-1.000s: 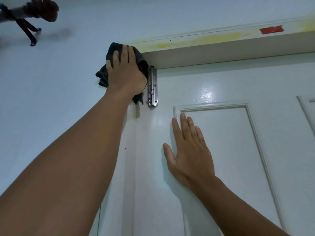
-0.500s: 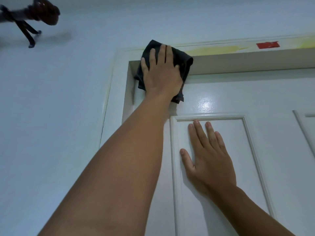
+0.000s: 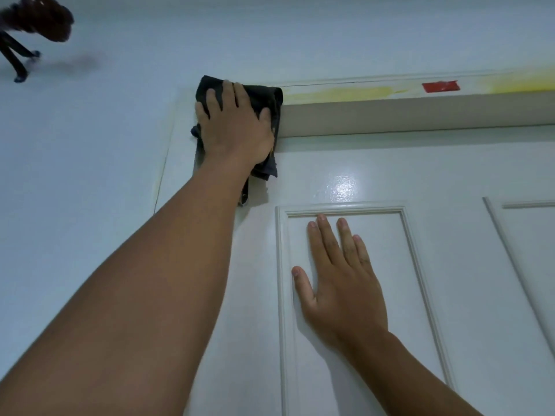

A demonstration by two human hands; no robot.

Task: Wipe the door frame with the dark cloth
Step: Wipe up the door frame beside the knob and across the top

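Observation:
My left hand (image 3: 235, 124) presses the dark cloth (image 3: 264, 93) flat against the top left corner of the white door frame (image 3: 390, 114). The cloth covers the corner and hangs down a little below my palm. The top rail of the frame runs to the right, with yellow stains along its upper face. My right hand (image 3: 345, 283) lies flat and open on the white panelled door (image 3: 450, 175), fingers spread, holding nothing. The hinge below the cloth is mostly hidden by my forearm.
A red tape strip (image 3: 441, 86) is stuck on the frame's top face at the right. A pale blue wall (image 3: 90, 175) lies left of the frame. A dark fuzzy object on a black stand (image 3: 36, 19) hangs at the top left.
My left hand with the cloth went from the frame's left side by the hinge up and right onto the top corner. My right hand stayed flat on the door panel.

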